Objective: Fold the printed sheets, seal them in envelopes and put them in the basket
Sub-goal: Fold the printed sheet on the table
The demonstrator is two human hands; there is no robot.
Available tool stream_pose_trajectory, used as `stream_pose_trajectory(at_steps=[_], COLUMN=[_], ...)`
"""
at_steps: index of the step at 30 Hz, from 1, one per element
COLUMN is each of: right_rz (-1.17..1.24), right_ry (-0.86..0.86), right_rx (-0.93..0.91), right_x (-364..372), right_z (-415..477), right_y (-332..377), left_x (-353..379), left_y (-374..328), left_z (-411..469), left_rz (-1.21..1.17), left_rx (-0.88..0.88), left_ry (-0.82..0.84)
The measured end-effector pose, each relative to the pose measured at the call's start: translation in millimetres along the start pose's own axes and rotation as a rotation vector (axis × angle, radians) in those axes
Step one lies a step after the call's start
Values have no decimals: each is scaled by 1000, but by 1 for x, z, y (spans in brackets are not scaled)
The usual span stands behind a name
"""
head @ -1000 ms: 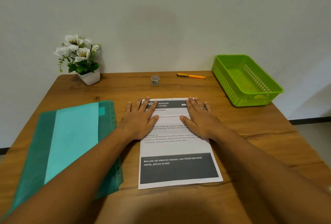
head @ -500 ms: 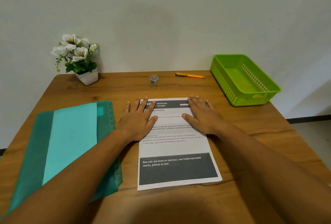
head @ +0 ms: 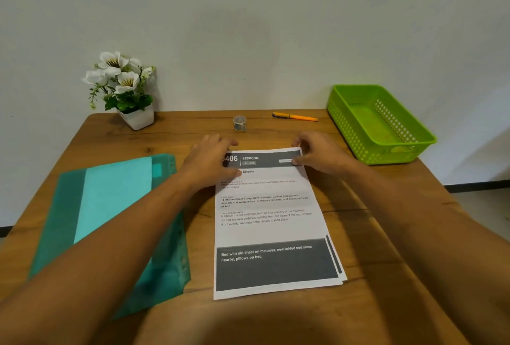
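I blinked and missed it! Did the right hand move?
Yes. The right hand slid away, toward the pen, and now pinches the far corner of the printed sheet.

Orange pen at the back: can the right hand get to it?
Probably yes. The pen lies just beyond the right hand, nothing between them, though it must first let go of the printed sheets.

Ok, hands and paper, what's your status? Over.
Hands: left hand and right hand each pinch a far corner of the printed sheets. Sheets flat on table, unfolded. Nothing in the way; basket off to the right.
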State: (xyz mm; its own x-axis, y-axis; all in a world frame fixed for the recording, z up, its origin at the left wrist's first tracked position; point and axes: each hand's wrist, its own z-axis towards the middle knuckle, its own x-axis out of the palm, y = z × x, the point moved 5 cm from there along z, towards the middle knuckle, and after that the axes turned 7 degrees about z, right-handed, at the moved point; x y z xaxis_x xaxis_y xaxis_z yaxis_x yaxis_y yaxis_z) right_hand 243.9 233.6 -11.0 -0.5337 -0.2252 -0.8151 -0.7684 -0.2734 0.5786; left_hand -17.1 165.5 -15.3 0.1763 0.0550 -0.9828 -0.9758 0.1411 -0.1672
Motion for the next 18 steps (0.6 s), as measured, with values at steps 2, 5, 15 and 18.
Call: stream_pose_trajectory(at_steps=[2, 5, 15, 18], right_rz=[59, 89, -44, 25], right_ry=[-37, -72, -124, -66], right_rx=[-9, -42, -166, -180], right_x=[-4, -8, -19, -15], right_z=[-1, -4, -16, -18], right_y=[3, 6, 18, 27], left_x=[-7, -13, -29, -29], left_y=[-1, 0, 0, -9], left_z=[0, 1, -4, -11], left_rz=[-57, -122, -3, -47], left_rx=[-16, -69, -35, 35], left_ry=[-106, -173, -246, -223])
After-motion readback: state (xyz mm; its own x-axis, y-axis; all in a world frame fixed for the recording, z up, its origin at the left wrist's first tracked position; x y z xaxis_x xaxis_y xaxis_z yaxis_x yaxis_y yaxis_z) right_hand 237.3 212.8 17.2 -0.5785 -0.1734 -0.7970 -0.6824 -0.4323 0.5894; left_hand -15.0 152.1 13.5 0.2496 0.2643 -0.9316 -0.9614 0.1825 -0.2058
